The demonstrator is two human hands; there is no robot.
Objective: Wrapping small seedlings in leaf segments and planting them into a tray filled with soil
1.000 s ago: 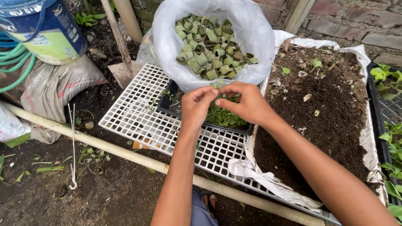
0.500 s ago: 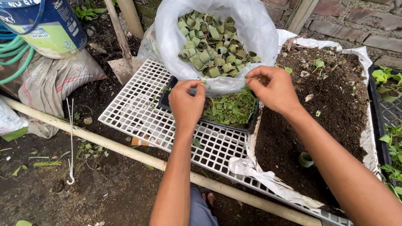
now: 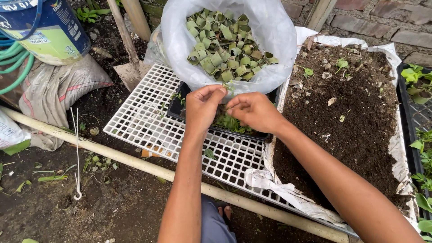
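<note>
My left hand (image 3: 202, 108) and my right hand (image 3: 254, 111) meet fingertip to fingertip just below the lip of a white plastic bag (image 3: 177, 54). The bag is full of rolled green leaf rings (image 3: 225, 49). Both hands pinch a small green seedling (image 3: 229, 88) between them, though the fingers hide most of it. Under the hands a black tray (image 3: 176, 108) holds a mat of green seedlings (image 3: 234, 123). The tray stands on a white plastic grid (image 3: 144, 119).
A bed of dark soil (image 3: 351, 112) lined with white sheet lies to the right. Beyond it is a black tray of plants (image 3: 418, 85). On the left are a paint bucket (image 3: 45, 31), a green hose (image 3: 13, 67), a sack (image 3: 58, 90) and a spade (image 3: 128, 72). A pale pole (image 3: 126, 159) crosses the ground.
My right hand has come down and left from the bag's rim to meet my left hand over the seedling tray. The left hand has lifted slightly, its fingers pinching.
</note>
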